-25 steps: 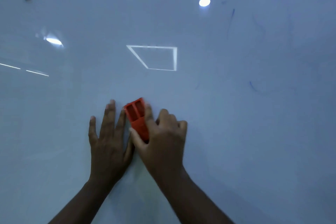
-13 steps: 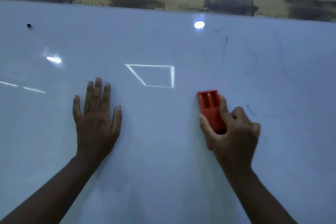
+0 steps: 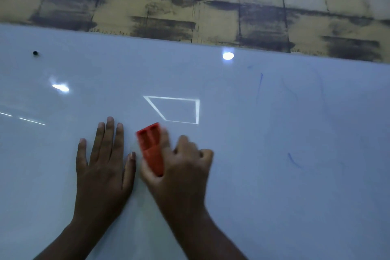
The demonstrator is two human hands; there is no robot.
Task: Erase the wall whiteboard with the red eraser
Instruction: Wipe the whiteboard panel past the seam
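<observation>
Right hand (image 3: 181,167) grips the red eraser (image 3: 152,150), fingers curled around it, eraser pressed against the whiteboard (image 3: 274,196); both motion-blurred. Left hand (image 3: 103,167) lies flat on the board, fingers straight and spread, just left of the eraser, thumb nearly touching the right hand. Faint blue marker streaks (image 3: 294,161) sit well right of the right hand. Small black dot (image 3: 35,53) far up-left of the left hand.
</observation>
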